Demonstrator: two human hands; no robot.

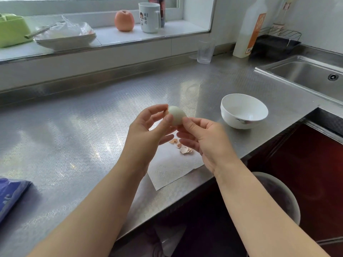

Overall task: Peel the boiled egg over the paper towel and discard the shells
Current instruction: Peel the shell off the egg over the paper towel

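A boiled egg [176, 114], white and bare of shell on the side I see, is held above the steel counter. My left hand [148, 129] grips it from the left with thumb and fingers. My right hand [201, 138] touches it from the right with its thumb on the egg. Below the hands lies a white paper towel [172, 170] near the counter's front edge. Brown shell pieces [182, 146] lie on the towel, partly hidden by my right fingers.
An empty white bowl [244, 111] stands to the right of the hands. A sink [306, 75] is at the far right, a clear glass [205, 51] and a tall bottle [248, 28] behind. A bin [278, 197] sits below the counter edge. A blue packet [11, 193] lies at left.
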